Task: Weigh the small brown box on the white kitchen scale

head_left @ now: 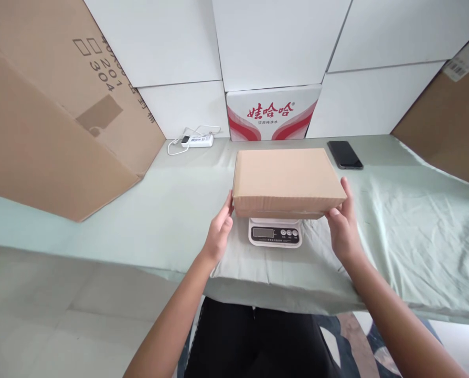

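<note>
A closed brown cardboard box (287, 176) is over a small white kitchen scale (275, 242), covering its weighing plate. I cannot tell whether the box rests fully on the plate. At the box's left front corner, my left hand (219, 228) has its fingers against the side. My right hand (342, 226) grips the right front corner, thumb in front and fingers along the side. The scale's display and its round buttons show below the box's front edge; the display looks blank.
A black phone (345, 155) lies at the back right of the cloth-covered table (140, 231). A white power strip (197, 140) with a cable is at the back left. Large cartons stand left (57, 115) and right (450, 110). A white printed carton (272, 113) stands behind.
</note>
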Demonstrator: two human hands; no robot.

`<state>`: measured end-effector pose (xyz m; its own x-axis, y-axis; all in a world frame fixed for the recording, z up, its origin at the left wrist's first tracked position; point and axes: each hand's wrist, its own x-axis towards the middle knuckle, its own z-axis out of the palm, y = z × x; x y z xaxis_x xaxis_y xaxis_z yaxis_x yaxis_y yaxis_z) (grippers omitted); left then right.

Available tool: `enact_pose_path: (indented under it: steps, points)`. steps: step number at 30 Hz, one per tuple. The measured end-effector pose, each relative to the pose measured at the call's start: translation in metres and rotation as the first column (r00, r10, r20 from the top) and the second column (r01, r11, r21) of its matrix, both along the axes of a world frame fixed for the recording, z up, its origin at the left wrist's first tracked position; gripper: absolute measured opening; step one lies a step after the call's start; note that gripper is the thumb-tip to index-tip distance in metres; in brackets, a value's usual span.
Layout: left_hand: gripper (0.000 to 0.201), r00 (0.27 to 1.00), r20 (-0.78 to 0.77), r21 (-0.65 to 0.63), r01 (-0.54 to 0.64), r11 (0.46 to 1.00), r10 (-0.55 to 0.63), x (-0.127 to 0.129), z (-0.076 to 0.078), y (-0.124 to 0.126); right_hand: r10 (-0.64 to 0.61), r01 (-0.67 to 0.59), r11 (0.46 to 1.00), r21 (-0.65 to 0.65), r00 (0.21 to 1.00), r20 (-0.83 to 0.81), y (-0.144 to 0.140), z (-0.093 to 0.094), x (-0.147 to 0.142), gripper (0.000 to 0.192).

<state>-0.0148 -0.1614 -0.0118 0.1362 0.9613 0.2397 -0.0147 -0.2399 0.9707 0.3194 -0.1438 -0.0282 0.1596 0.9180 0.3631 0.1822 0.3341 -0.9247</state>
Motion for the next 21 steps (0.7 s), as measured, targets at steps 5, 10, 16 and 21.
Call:
enact_pose_path:
  steps: [5, 10, 16, 21]
  points:
    - [0.08, 0.999, 0.033, 0.06, 0.02, 0.998, -0.022, 0.006, 0.014, 0.016, -0.001, -0.006, 0.997, 0.083, 0.997, 0.079, 0.016, 0.018, -0.013, 0.087]
    - [0.083, 0.999, 0.042, 0.175, -0.028, 0.984, 0.021, 0.011, 0.04, 0.075, -0.106, 0.068, 0.961, 0.267, 0.986, 0.128, 0.069, 0.06, -0.022, 0.085]
    - [0.09, 0.992, 0.109, 0.12, -0.074, 0.99, 0.061, 0.025, 0.018, 0.165, -0.115, 0.078, 0.965, 0.249, 0.984, 0.139, 0.154, 0.051, -0.033, 0.091]
    - [0.089, 0.989, 0.124, 0.037, -0.086, 0.996, 0.08, 0.025, -0.009, 0.18, -0.069, 0.044, 0.979, 0.197, 0.99, 0.125, 0.169, 0.015, -0.032, 0.11]
